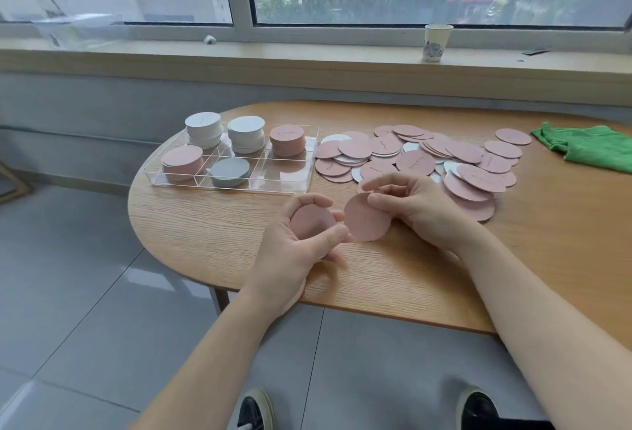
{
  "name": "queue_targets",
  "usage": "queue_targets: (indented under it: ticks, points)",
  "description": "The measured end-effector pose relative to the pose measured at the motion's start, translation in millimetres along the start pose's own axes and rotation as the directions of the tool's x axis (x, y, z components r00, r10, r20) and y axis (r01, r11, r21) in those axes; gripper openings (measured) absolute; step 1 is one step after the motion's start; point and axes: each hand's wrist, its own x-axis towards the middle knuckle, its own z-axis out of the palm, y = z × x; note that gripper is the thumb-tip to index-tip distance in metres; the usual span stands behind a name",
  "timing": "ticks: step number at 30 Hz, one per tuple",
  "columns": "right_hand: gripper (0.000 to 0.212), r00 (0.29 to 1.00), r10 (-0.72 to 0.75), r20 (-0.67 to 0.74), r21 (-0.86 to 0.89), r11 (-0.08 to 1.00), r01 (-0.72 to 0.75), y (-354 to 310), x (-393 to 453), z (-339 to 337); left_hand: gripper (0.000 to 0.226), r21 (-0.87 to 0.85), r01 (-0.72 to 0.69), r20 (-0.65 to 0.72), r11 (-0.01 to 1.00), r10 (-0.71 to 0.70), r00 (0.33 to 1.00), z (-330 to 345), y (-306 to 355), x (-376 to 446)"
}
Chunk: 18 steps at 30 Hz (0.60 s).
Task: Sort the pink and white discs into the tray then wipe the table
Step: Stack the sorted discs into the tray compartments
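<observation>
The left hand (301, 234) holds a small stack of pink discs (313, 224), its fingers (314, 201) curled around it above the wooden desk (393, 279). The right hand (415, 205) pinches a single pink disc (366, 219) at its upper edge, just beside the left hand. Behind them lies a loose pile of pink and white discs (427, 159). The clear tray (309, 169) at the left holds sorted stacks. A green cloth (588, 146) lies at the right.
</observation>
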Motion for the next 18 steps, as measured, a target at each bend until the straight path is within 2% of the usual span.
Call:
queue_targets:
  ticks: [2, 5, 8, 14, 18]
  points:
    - [0.022, 0.999, -0.014, 0.043, 0.216, 0.976, 0.005, -3.9, -4.5, 2.2, 0.040, 0.007, -0.002, -0.036, 1.000, 0.002, 0.999, 0.6, -0.6, 0.8]
    - [0.017, 0.996, -0.059, 0.069, 0.356, 0.934, 0.030, -10.2, -8.7, 10.5, 0.043, 0.029, -0.005, -0.089, 1.000, 0.008, 0.996, 2.6, -1.6, 1.5]
    - [0.026, 0.993, -0.086, 0.077, 0.387, 0.921, 0.049, -12.3, -9.9, 17.0, 0.045, 0.050, -0.021, -0.124, 0.999, 0.027, 0.992, 3.9, -2.7, 2.4]
    - [0.018, 0.992, -0.123, 0.015, 0.438, 0.893, 0.104, -16.7, -8.5, 16.5, 0.040, 0.059, -0.083, -0.204, 0.995, 0.094, 0.975, 3.7, -1.7, 2.6]
    - [0.012, 0.988, -0.126, 0.088, 0.421, 0.904, 0.078, -14.0, -11.1, 30.1, 0.040, 0.074, -0.069, -0.124, 0.995, 0.078, 0.989, 8.5, -0.7, 2.8]
